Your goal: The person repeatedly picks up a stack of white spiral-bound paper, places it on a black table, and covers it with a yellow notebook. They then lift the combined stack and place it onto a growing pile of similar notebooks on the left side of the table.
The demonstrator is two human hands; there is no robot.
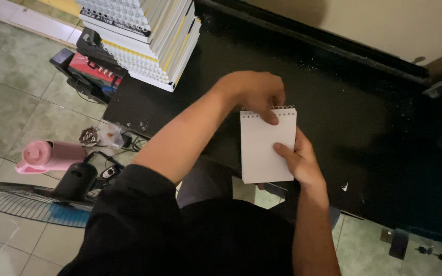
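- Dim room seen from above: a black tabletop [364,117] fills the centre and right of the frame, with a beige wall along the upper right edge and pale green floor tiles [21,97] down the left side.
- Person's dark sleeve [144,225] and torso take up the lower centre; both bare forearms reach up from there toward the middle of the frame.
- Tall stack of spiral-bound notebooks [147,36] sits at the upper left, on the table's corner (white and yellow covers, wire spines facing left).
- Floor fan [31,202] lies at lower left, with a dark grille and black motor housing.
- Pink bottle [47,156] lies on its side on the tiles just above the fan.
- Small white spiral notepad [266,145] is at frame centre, held above the table's near edge, upright with its wire binding at the top and a blank cover or page facing the camera.
- Left hand [254,92] comes down from above onto the notepad's top edge; fingers are bunched together and pinched on the binding, one fingertip pressing on the white sheet just below the wire.
- Right hand [303,161] grips the notepad's right edge from the side, thumb laid flat across the front and the other fingers hidden behind (presumably wrapped, but I cannot tell).
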